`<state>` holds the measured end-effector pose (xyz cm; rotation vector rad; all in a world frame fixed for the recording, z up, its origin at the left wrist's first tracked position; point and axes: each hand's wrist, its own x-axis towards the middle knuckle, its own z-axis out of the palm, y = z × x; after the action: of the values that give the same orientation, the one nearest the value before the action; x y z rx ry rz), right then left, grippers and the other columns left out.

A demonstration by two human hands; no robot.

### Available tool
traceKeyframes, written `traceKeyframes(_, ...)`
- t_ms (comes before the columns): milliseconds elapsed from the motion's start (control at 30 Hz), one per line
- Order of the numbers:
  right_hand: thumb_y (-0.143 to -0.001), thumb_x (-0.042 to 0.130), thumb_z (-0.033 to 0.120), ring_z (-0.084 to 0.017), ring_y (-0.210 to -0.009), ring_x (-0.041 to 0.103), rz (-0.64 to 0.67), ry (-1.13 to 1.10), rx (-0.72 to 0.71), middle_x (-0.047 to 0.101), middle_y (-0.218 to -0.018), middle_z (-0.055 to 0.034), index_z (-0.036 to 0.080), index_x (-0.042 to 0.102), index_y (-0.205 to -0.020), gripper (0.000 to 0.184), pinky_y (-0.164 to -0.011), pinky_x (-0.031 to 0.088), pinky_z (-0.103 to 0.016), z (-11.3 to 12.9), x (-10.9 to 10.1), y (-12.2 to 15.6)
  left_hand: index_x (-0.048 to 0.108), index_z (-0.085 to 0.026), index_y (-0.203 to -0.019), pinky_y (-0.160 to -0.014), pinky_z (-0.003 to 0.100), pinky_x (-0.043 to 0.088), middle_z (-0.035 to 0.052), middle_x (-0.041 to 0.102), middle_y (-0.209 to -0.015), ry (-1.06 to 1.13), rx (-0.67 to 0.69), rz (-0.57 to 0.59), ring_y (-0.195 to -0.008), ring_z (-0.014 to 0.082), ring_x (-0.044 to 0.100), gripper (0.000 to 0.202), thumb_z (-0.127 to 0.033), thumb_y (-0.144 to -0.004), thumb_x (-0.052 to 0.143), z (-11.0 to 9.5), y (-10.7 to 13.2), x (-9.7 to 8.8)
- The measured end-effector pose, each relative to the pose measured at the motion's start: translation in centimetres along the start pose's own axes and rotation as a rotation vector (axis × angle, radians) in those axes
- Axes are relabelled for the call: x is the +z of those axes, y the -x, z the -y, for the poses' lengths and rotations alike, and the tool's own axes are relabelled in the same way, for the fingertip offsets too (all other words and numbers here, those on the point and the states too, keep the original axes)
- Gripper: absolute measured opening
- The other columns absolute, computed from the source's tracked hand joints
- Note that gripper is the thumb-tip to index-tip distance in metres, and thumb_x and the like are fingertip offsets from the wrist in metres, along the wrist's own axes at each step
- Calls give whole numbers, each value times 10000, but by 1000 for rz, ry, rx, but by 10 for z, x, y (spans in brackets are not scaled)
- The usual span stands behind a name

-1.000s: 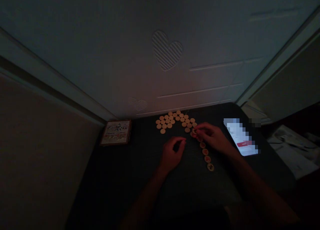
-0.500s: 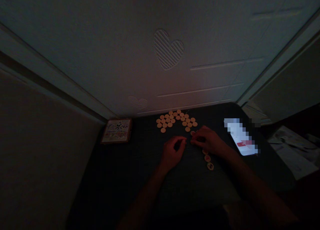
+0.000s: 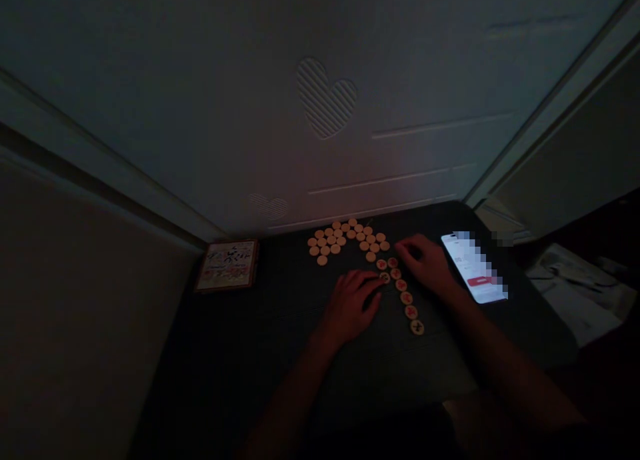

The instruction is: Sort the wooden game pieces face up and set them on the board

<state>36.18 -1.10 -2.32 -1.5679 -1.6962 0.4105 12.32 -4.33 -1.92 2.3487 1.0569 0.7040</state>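
lighting is low across the station. the left hand (image 3: 353, 305) is spread moderately, palm down, fingers extended and thumb set apart below them; its foremost fingertips bear on a dark-marked disc (image 3: 385, 279) lying flat on the dark table (image 3: 280, 340). the right hand (image 3: 423, 263) is raised just right of the discs, fingers curled inward and narrow; whether its fingertips meet, or hold anything, could not be determined. between the hands, a slanting row of marked discs (image 3: 406, 298) runs from the far side toward the wearer: five bear red marks, and the nearest bears a dark one. a further red-marked disc (image 3: 381, 265) lies just left of the row's far end, slightly beyond the disc under the left hand. characters are too small to read. plain discs (image 3: 351, 234) lie flat in an uneven arch farther back, near the foot of a pale panel (image 3: 225, 133) with a raised striped heart (image 3: 327, 100). a flat printed box (image 3: 227, 267) sits at the table's left, well apart from the discs; a lit phone (image 3: 467, 267), partly pixelated, lies right of the right hand
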Motion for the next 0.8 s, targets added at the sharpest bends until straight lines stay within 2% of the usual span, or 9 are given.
traceKeyframes(167,-941,567,490,-228,-791,661,-25,-49,54,735,-899,-75,223,730,-923,312,-714,522,-366,-9,8,-2,611,-330,-1338,-1034,485,457,53,630,-1298,-66,28,8,-1210,272,559,412,-214,-942,619,-1,0,1)
traceKeyframes(367,-934,569,499,-226,-796,668,-33,-58,53,741,-903,-74,222,732,-942,321,-709,531,-354,-13,13,-4,601,-324,-1345,-1017,475,465,51,633,-1290,-61,25,-4,-1193,271,567,428,-213,-932,629,-2,0,0)
traceKeyframes(533,-934,572,490,-227,-819,676,-20,-73,66,746,-928,-76,219,737,-954,318,-730,536,-357,-14,13,-4,600,-302,-1328,-1042,481,451,48,644,-1294,-18,3,-21,-1196,260,575,381,-223,-955,599,2,1,4)
traceKeyframes(667,-930,571,492,-225,-810,679,-38,-87,85,747,-932,-75,214,738,-964,326,-744,543,-367,-17,14,-3,623,-272,-1276,-1063,460,458,51,664,-1244,42,-9,-127,-1177,226,594,313,-223,-970,577,14,0,3)
traceKeyframes(800,-930,567,493,-234,-839,692,-36,-108,109,757,-958,-77,209,738,-997,339,-765,544,-378,-19,14,-2,641,-255,-1246,-1075,473,457,73,643,-1268,-40,-11,-243,-1216,241,575,294,-219,-958,591,35,-1,-11)
